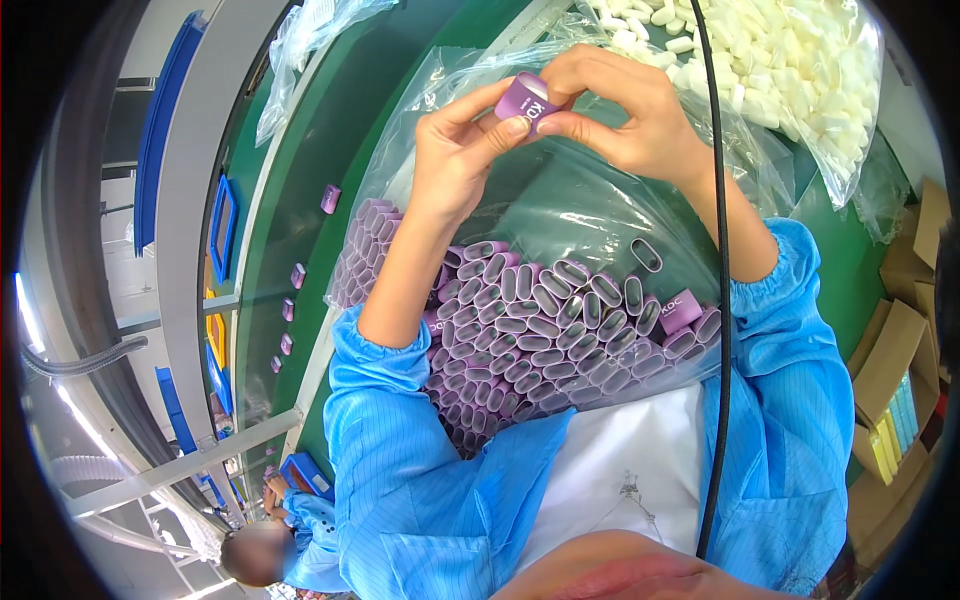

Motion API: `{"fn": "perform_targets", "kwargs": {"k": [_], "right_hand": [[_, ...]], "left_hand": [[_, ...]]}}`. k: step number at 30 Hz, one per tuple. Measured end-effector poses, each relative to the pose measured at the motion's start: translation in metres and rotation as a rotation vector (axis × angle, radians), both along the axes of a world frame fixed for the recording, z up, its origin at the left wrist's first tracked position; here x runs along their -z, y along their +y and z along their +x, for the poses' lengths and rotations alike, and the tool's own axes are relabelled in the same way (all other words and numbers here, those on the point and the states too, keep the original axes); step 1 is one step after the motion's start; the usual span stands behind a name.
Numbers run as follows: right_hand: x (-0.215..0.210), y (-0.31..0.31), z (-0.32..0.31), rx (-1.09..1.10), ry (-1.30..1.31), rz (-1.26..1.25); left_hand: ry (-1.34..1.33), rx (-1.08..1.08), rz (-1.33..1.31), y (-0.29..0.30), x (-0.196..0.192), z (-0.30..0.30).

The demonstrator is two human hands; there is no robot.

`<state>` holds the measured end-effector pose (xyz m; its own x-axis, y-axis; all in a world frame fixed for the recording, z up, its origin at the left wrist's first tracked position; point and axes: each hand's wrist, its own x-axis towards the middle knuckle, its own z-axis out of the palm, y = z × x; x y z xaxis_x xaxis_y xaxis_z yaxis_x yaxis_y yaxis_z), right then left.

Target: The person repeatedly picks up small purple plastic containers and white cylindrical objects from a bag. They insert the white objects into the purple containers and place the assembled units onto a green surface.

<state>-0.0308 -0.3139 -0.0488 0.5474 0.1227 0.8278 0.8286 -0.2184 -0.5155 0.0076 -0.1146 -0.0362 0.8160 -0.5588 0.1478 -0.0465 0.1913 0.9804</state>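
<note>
My left hand (452,155) holds a small purple oval casing (520,103) between thumb and fingers, its open end tilted up. Something white shows inside that opening. On the casing's right side, my right hand (630,115) is closed with its thumb against the purple wall and bent fingers at the rim. Whether those fingers also hold a separate piece is hidden. Below my hands, a clear plastic bag (590,215) lies spread over the green bench, with many purple oval sleeves (530,330) packed upright, their hollow ends facing up.
A clear bag of cream-white oval pieces (790,75) lies at the far right. A black cable (722,300) hangs across the view. Several purple casings (331,198) sit along the green belt at left. Cardboard boxes (895,370) stand at right; another person (310,535) works at lower left.
</note>
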Motion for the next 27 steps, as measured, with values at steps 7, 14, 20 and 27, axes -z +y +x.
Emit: {"fn": "perform_targets", "kwargs": {"k": [7,14,20,27], "right_hand": [[0.002,0.009,-0.003,0.222,-0.213,-0.098],[0.005,0.018,-0.002,0.212,-0.157,0.031],[0.008,0.021,-0.003,0.221,-0.157,0.079],[0.003,0.02,-0.004,0.175,-0.143,0.132]], "left_hand": [[0.125,-0.091,-0.103,-0.005,-0.003,-0.009],[0.088,-0.047,-0.215,-0.009,0.01,-0.011],[0.147,-0.026,-0.257,-0.01,0.014,-0.012],[0.094,-0.017,-0.297,-0.013,0.014,-0.017]]}}
